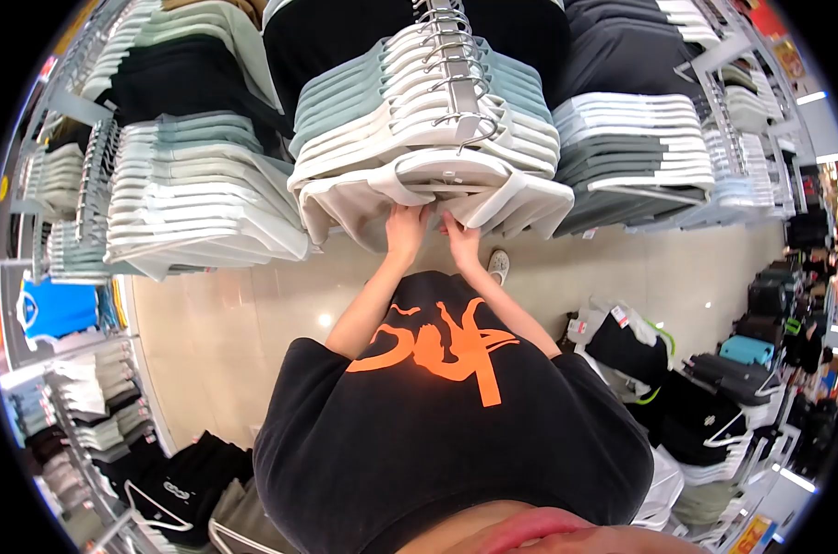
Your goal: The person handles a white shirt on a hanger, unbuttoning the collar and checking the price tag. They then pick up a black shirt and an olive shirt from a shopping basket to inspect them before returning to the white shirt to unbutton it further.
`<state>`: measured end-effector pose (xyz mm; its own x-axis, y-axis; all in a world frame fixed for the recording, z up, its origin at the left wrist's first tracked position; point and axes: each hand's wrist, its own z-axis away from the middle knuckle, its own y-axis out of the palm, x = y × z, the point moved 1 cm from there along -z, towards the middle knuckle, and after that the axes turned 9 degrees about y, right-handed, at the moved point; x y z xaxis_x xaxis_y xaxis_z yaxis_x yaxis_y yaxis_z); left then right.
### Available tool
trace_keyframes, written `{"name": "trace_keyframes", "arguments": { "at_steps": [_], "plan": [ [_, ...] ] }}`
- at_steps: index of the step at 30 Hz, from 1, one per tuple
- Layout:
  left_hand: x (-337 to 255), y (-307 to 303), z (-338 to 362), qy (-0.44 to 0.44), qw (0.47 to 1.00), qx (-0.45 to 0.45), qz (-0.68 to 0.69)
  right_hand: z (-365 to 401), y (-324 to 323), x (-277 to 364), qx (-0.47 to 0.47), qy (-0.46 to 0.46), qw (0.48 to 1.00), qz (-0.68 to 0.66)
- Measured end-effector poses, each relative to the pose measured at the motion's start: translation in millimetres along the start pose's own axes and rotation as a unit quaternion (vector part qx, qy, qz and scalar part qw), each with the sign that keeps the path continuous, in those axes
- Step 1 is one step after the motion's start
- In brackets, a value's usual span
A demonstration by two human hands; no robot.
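Observation:
A light beige shirt (340, 205) with a collar hangs at the front of the middle rack, on a white hanger (451, 166). My left hand (406, 229) is at the shirt's front, just below the collar, its fingers closed on the cloth. Beside it, a little to the right, my right hand (459, 236) has its fingers bent at the shirt's opening near the collar; whether they grip the cloth is hard to see. The two hands are a small distance apart. Behind this shirt hang several white and pale green garments (345, 97) on the metal rail (462, 88).
White garments (183, 208) hang on the left, and grey and white ones (622, 157) on the right. Below is a shiny tiled floor (225, 342). Black clothes on hangers (192, 480) stand at lower left, and more clothes (626, 346) at lower right.

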<state>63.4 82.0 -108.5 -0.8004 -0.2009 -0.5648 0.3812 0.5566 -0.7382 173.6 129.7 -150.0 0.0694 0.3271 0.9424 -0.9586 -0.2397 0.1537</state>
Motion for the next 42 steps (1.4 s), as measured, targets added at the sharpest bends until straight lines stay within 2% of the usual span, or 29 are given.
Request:
{"name": "trace_keyframes", "arguments": {
  "at_steps": [2, 4, 6, 7, 9, 10, 11, 12, 14, 15, 17, 19, 21, 25, 27, 28, 33, 37, 39, 40, 42],
  "plan": [
    [1, 11, -1, -0.007, 1.000, -0.002, -0.003, -15, -10, -5, 0.040, -0.018, 0.996, 0.072],
    [7, 25, 5, -0.052, 0.998, 0.004, 0.025, -18, -11, 8, 0.061, -0.042, 0.991, 0.107],
    [6, 27, 10, -0.070, 0.995, -0.020, 0.072, -41, -29, -4, 0.099, -0.105, 0.948, 0.282],
    [6, 29, 16, -0.100, 0.992, 0.013, 0.072, -44, -35, -3, 0.117, -0.133, 0.914, 0.365],
    [12, 29, 24, -0.156, 0.983, 0.076, 0.067, -39, -38, 4, 0.139, -0.154, 0.917, 0.341],
    [-2, 22, 24, -0.160, 0.979, -0.049, 0.115, -34, -37, 11, 0.153, -0.175, 0.910, 0.342],
    [0, 21, 27, -0.138, 0.980, -0.051, 0.132, -31, -38, 15, 0.166, -0.196, 0.903, 0.343],
    [1, 20, 32, -0.115, 0.981, -0.052, 0.149, -31, -40, 13, 0.184, -0.202, 0.866, 0.418],
    [-1, 18, 41, -0.042, 0.982, -0.074, 0.172, -27, -36, 6, 0.189, -0.209, 0.899, 0.335],
    [1, 18, 46, -0.034, 0.984, -0.067, 0.163, -24, -32, 4, 0.190, -0.211, 0.913, 0.292],
    [9, 19, 58, -0.015, 0.988, -0.048, 0.145, -15, -26, -1, 0.211, -0.139, 0.932, 0.258],
    [0, 4, 58, -0.031, 0.981, -0.080, 0.174, -4, -21, 0, 0.223, -0.065, 0.947, 0.223],
    [-7, -8, 55, -0.029, 0.979, -0.109, 0.168, 2, -16, 6, 0.227, -0.054, 0.950, 0.209],
    [-4, -1, 60, -0.100, 0.962, -0.134, 0.217, 2, -18, -4, 0.261, -0.051, 0.953, 0.143],
    [-6, 2, 58, -0.129, 0.953, -0.156, 0.227, 4, -24, 0, 0.263, -0.074, 0.946, 0.176],
    [-7, 3, 57, -0.130, 0.951, -0.151, 0.236, 5, -26, 5, 0.264, -0.086, 0.941, 0.193],
    [-8, 10, 59, -0.135, 0.937, -0.145, 0.287, 4, -33, 11, 0.260, -0.035, 0.949, 0.176],
    [-6, 16, 61, -0.132, 0.943, -0.155, 0.265, 6, -33, 20, 0.269, -0.014, 0.950, 0.161],
    [-7, 15, 57, -0.116, 0.947, -0.167, 0.248, 5, -34, 18, 0.283, -0.046, 0.946, 0.151],
    [-9, 13, 56, -0.134, 0.942, -0.157, 0.265, 4, -35, 16, 0.289, -0.062, 0.944, 0.146],
    [-15, 8, 55, -0.170, 0.929, -0.136, 0.300, -4, -41, -2, 0.282, -0.022, 0.948, 0.146]
  ]
}}
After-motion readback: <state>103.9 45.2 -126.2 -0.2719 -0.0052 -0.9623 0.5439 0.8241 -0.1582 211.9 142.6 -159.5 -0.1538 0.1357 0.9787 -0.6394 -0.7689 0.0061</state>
